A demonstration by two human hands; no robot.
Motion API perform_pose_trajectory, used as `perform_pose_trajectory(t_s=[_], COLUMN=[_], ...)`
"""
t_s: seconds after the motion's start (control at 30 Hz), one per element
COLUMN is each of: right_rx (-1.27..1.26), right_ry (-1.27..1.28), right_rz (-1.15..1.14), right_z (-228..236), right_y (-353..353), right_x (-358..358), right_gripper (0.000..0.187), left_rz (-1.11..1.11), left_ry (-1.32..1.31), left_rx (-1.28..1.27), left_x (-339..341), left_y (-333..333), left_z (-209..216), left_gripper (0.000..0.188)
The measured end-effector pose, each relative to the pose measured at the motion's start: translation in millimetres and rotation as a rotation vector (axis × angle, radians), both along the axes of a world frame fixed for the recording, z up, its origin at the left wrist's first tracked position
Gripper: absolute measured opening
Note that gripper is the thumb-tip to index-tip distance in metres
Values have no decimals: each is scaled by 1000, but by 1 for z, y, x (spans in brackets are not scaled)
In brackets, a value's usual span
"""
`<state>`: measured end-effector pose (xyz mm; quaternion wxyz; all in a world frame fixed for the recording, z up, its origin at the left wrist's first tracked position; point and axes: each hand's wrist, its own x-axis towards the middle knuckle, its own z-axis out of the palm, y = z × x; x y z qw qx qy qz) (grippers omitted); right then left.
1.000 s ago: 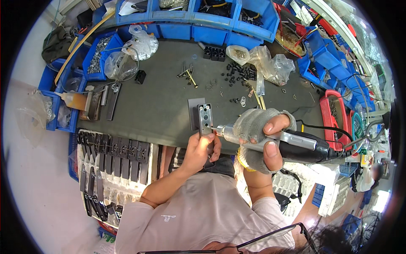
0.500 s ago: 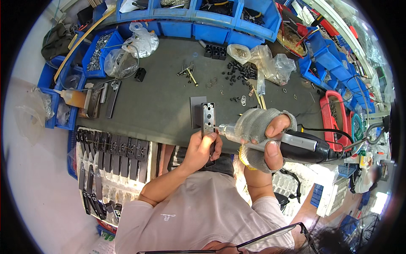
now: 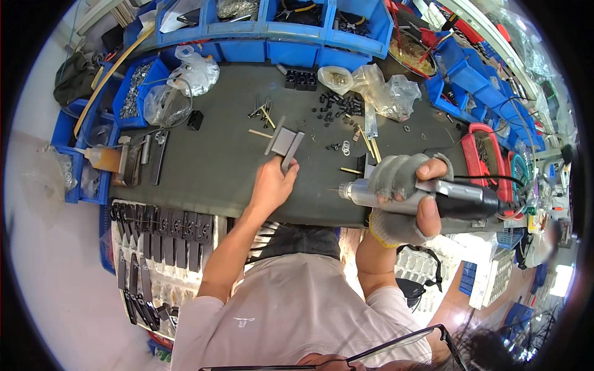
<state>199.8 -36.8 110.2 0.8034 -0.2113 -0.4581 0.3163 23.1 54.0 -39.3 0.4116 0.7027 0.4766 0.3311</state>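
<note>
My left hand (image 3: 273, 184) is closed on a dark grey metal piece (image 3: 284, 142) with raised edges along two sides, held over the mat; my fingers cover its near end. My right hand (image 3: 408, 195), in a grey glove with bare fingertips, is wrapped round a silver-and-black electric screwdriver (image 3: 465, 199). Its thin bit points left and stands apart from the metal piece. Just beyond the glove lies a black part (image 3: 365, 166), partly hidden. Several loose screws (image 3: 263, 111) lie beyond my left hand.
Small black fittings (image 3: 337, 106) and pale washers (image 3: 346, 148) are strewn on the dark mat (image 3: 219, 161). Blue bins (image 3: 297, 52) line the back; a red basket (image 3: 479, 151) stands right. At lower left, a tray (image 3: 167, 278) holds rows of dark metal parts.
My left hand has moved left and away from me, turning its metal piece away from the bit. The screwdriver has drawn back to the right. The flat plate no longer lies separately on the mat.
</note>
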Motion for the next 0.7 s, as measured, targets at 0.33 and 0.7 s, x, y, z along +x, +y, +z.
perform_pose_trajectory(t_s=[0.33,0.7], right_rx=[-114,-71], right_ry=[52,82], right_rz=[-55,-46], right_z=[-20,-13], right_y=[-15,-12], right_x=[15,0], right_gripper=[36,36], left_rz=[-113,-257], left_ry=[456,-213], left_rx=[1,-693], left_x=[41,8], left_y=[27,-10], left_z=[-25,16], left_gripper=[30,26])
